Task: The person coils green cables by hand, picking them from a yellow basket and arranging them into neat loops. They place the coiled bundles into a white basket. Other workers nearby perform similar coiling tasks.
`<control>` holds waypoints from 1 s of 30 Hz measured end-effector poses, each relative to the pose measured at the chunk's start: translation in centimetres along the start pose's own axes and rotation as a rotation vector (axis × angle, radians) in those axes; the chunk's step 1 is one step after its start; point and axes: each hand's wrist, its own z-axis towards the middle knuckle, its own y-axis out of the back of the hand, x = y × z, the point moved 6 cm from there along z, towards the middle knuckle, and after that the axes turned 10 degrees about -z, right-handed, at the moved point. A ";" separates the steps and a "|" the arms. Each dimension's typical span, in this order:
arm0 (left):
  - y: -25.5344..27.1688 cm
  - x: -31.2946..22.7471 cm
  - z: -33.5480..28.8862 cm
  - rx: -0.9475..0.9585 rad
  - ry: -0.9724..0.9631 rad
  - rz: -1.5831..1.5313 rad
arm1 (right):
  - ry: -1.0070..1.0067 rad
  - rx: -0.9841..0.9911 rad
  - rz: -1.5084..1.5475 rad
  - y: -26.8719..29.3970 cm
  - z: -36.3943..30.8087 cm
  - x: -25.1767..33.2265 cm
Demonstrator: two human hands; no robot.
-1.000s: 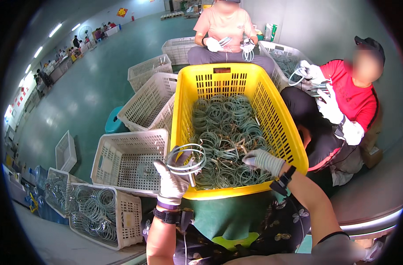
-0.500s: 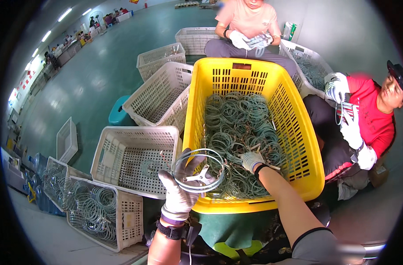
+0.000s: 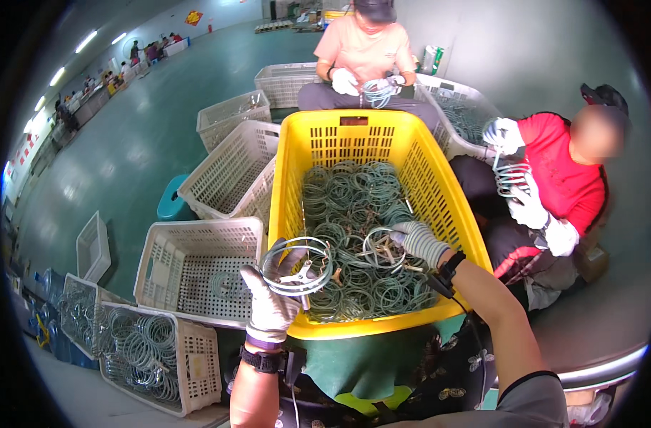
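Head view: left hand holds ring bundle; right hand seemingly grips another.

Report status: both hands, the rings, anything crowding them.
Left hand grip shut on ring bundle. Right hand grasping a ring in yellow crate. Loose rings piled around it.

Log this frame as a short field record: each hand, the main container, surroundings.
left hand: gloved, holds a bundle of wire rings at the crate's near-left corner
right hand: gloved, grips a ring inside the crate
yellow crate: partly filled with greenish rings
white baskets: to the left
co-workers: two seated beyond, handling rings
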 end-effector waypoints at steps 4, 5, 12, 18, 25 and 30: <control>0.0 2.2 -0.6 0.024 0.113 -0.023 | 0.060 -0.075 -0.060 2.6 -5.5 2.8; -0.8 3.5 -1.0 0.004 0.158 -0.043 | 0.101 -0.090 -0.052 2.8 -7.1 3.3; -2.6 10.5 -3.0 0.053 0.473 -0.257 | 0.510 -0.060 -0.140 -0.6 -15.5 5.9; -1.7 10.6 -3.0 -0.105 0.366 -0.256 | 0.124 0.272 0.352 -4.5 -16.6 3.7; -2.7 10.0 -3.3 -0.136 0.386 -0.234 | 0.179 0.011 0.370 -1.4 -16.5 3.8; -4.4 9.5 -3.0 -0.015 0.386 -0.317 | 0.160 -0.026 0.248 1.0 -14.4 1.4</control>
